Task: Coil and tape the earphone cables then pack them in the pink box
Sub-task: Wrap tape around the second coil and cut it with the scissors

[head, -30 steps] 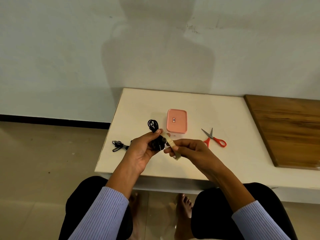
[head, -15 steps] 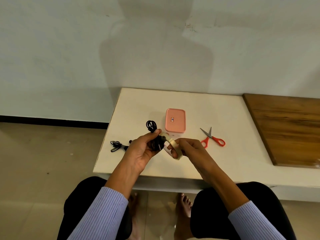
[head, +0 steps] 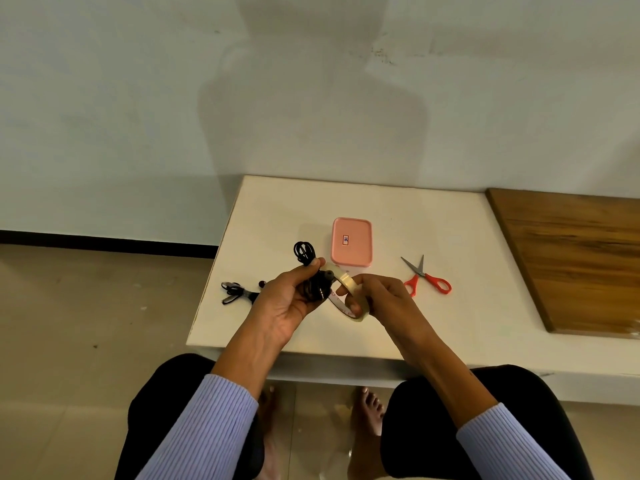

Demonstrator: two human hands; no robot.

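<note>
Head view: my left hand [head: 287,299] gripping coiled cable [head: 317,287], right hand [head: 377,299] pinching tape roll [head: 349,299], taping underway. Two more cables lying at 10 o'clock; pink box [head: 352,241] at 12, lid on, packing pending.

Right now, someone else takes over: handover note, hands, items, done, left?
Left hand grips a coiled black earphone cable.
Right hand holds the tape roll, its strip reaching the coil.
On the table: a second coil, another cable at the left edge, pink box lid on, scissors.
Done: coil in hand wound.
Left: finish taping, cut, handle the other cables, pack.
</note>
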